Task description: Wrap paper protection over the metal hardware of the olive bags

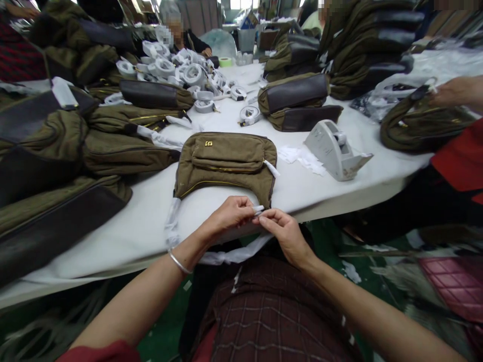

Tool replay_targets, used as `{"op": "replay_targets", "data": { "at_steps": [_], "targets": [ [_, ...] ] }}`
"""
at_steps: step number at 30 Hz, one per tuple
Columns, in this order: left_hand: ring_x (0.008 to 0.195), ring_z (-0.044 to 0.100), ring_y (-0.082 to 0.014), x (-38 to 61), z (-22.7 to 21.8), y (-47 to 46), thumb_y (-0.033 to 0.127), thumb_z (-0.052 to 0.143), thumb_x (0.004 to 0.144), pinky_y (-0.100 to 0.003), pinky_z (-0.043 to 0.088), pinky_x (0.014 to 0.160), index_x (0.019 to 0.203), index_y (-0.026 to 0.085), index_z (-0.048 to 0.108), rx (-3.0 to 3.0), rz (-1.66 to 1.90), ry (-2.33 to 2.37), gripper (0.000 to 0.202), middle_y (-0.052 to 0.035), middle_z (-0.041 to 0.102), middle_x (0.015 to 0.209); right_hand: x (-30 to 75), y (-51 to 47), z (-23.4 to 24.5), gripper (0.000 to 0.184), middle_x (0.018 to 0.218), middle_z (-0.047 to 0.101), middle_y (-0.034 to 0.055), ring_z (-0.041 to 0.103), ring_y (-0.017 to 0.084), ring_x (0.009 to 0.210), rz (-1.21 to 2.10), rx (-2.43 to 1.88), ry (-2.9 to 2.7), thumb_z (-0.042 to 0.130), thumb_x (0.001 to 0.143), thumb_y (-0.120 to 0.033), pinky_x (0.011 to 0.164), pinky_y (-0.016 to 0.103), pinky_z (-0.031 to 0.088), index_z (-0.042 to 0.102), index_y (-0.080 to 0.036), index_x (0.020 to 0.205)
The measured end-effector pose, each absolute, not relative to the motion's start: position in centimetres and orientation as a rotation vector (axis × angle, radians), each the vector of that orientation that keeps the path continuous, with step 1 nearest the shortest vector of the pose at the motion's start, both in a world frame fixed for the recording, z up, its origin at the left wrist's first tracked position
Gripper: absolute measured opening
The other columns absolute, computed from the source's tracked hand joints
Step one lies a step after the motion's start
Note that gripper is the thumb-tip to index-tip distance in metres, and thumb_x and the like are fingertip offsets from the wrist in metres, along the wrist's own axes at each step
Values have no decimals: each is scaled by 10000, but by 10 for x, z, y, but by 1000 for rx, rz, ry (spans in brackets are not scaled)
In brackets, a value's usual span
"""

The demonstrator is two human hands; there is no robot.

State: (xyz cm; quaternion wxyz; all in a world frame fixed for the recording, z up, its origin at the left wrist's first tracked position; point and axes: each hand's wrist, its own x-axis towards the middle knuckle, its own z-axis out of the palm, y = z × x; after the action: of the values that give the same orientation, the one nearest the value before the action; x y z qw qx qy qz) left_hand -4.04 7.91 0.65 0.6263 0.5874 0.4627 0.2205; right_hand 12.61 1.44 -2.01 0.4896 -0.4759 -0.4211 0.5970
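White-covered table (pixel 109 246) spans most of the frame. Big pile of bags (pixel 41 146) fills the L side, brown-green cloth w/ dark smooth panels; another tall stack (pixel 362 50) sits upper R. The bag in work (pixel 226 156) lies flat on the table nr the front edge, approx mid-frame: same brown-green cloth, wide & rounded at top, bottom edge curving up in an arch btwn 2 lower corners. Gold zip (pixel 222 182) follows that arch; thin dark trim shows on the R edge. Heap of pale coiled straps (pixel 166 63) upper centre-L. Bag's own strap (pixel 234 255), wrapped in white, drops from the lower L corner, loops below the table edge & rises twd the hands. Grey tape dispenser (pixel 332 151) stands R of the bag, white paper scraps (pixel 305 160) just beside it. At far R, a co-worker's hand (pixel 458 94) is on another bag (pixel 422 123).

Front pocket (pixel 228 153) is a raised oblong w/ its own gold zip; white-wrapped pull tab (pixel 271 168) hangs at its R end. Person's L hand (pixel 232 215) pinches a white bit (pixel 258 208) by the bag's lower R corner; R hand (pixel 287 234) has thumb & forefinger close together at the same spot, can't tell if gripping. Small gold badge (pixel 208 144), pocket's upper L.
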Motion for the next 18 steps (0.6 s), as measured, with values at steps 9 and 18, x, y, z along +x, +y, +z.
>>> {"op": "replay_targets", "data": {
  "at_steps": [9,18],
  "targets": [
    [423,425,-64,-14,5,67,307,603,713,-162,328,378,672,178,521,1314,613,1130,157,71,481,506,149,12,-13,284,841,733,55,648,165,787,1519,-1181,-896,755,751,-444,685,261,464,712,-167,796],
    [400,405,-55,-18,2,61,375,631,769,-172,311,382,683,178,501,1301,667,1108,252,73,483,523,109,2,-14,333,738,694,22,646,117,638,1499,-1073,-426,810,687,-440,558,207,478,677,-150,786]
  ]
}}
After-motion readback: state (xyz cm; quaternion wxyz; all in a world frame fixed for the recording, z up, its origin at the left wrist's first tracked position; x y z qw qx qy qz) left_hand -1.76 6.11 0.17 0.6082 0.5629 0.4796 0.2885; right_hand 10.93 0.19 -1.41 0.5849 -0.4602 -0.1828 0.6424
